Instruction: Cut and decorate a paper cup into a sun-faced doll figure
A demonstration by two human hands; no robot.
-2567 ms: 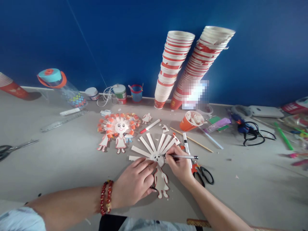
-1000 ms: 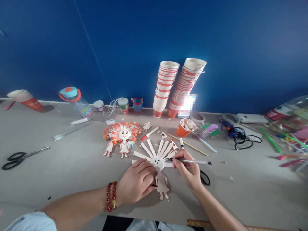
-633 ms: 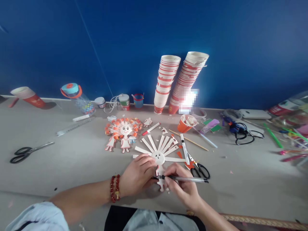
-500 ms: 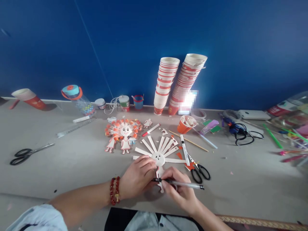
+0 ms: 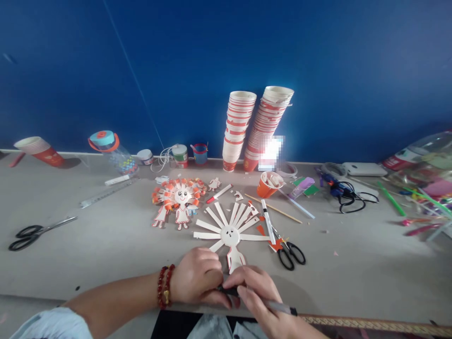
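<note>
A pen (image 5: 275, 306) with a clear barrel and black ends is gripped in my right hand (image 5: 259, 292), near the front edge of the table. Its dark front end runs into the curled fingers of my left hand (image 5: 197, 278), which closes around it; whether a cap is there is hidden. Just beyond my hands lies a white paper figure (image 5: 230, 235), with strips fanned around a round head with small drawn eyes and mouth. My right hand covers the lower part of its body. Finished-looking paper dolls (image 5: 181, 197) with orange curled strips lie to the left.
Two tall stacks of paper cups (image 5: 240, 127) lean by the blue wall. Scissors (image 5: 291, 254) and a white marker (image 5: 268, 221) lie right of the figure, with more scissors (image 5: 38, 233) at far left. An orange cup (image 5: 270, 184) holds scraps. A red-capped marker (image 5: 219, 193) lies behind.
Both hands have moved toward me with the pen, off the paper figure, so more of its body shows. The view has shifted slightly.
</note>
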